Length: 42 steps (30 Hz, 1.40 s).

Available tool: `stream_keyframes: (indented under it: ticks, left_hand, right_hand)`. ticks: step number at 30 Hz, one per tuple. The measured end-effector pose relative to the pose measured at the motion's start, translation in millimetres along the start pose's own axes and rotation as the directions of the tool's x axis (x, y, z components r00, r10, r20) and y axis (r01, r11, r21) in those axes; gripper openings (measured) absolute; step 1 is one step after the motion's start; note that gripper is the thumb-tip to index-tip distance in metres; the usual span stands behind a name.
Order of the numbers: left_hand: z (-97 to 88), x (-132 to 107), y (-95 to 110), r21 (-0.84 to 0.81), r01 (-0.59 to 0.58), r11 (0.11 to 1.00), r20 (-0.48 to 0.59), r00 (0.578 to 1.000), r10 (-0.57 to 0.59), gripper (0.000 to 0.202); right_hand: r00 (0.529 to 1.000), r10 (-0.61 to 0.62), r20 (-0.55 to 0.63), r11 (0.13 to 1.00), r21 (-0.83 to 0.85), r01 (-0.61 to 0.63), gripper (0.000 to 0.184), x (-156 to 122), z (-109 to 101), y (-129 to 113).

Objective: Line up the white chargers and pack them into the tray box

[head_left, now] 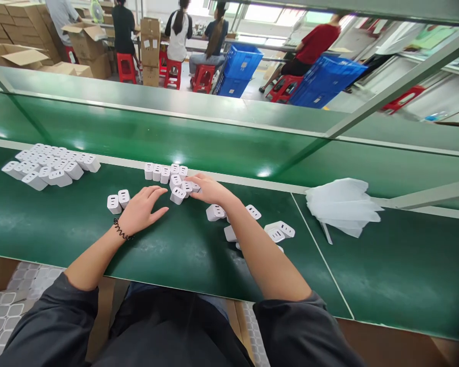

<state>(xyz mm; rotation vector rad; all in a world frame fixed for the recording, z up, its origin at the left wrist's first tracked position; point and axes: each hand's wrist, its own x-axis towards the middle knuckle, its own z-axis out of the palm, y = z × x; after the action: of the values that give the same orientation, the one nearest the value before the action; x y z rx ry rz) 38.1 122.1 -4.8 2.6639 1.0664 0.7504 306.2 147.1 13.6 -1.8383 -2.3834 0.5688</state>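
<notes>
My left hand (141,210) rests above the green table with its fingers stretched and the thumb apart, holding nothing. Just beside it stand two white USB chargers (118,201). My right hand (206,189) has its fingers and thumb around a white charger (187,188) in a small bunch, partly hidden by the fingers. Touching that bunch at the back is a short row of upright chargers (157,172). More chargers (215,212) lie loose beneath and beside my right forearm, some on their sides and partly covered by it.
A large group of white chargers (57,164) stands at the left of the green table (168,255). Translucent plastic sleeves (342,206) lie to the right. A metal frame post (398,84) crosses the right side. Beyond are people on red stools, blue crates (243,61) and cartons.
</notes>
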Motion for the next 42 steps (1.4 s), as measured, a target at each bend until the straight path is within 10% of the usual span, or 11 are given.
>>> stream_keyframes:
  ticks: [17,31,42]
  left_hand:
    - [3.9,-8,19,-0.229,0.128,0.965,0.433,0.901,-0.017,0.056]
    - [-10.9,-6,15,-0.291,0.146,0.946,0.636,0.768,0.077,0.074]
    - [-22.0,-4,8,-0.302,0.139,0.943,0.66,0.745,0.101,0.06]
  right_hand:
    - [0.96,-0.239,-0.146,0.969,0.032,0.246,0.044,-95,46,-41]
    - [0.854,-0.372,-0.364,0.904,0.068,0.423,0.052,-100,68,-31]
    - [0.792,-0.389,-0.471,0.907,-0.046,0.419,0.033,-101,77,-46]
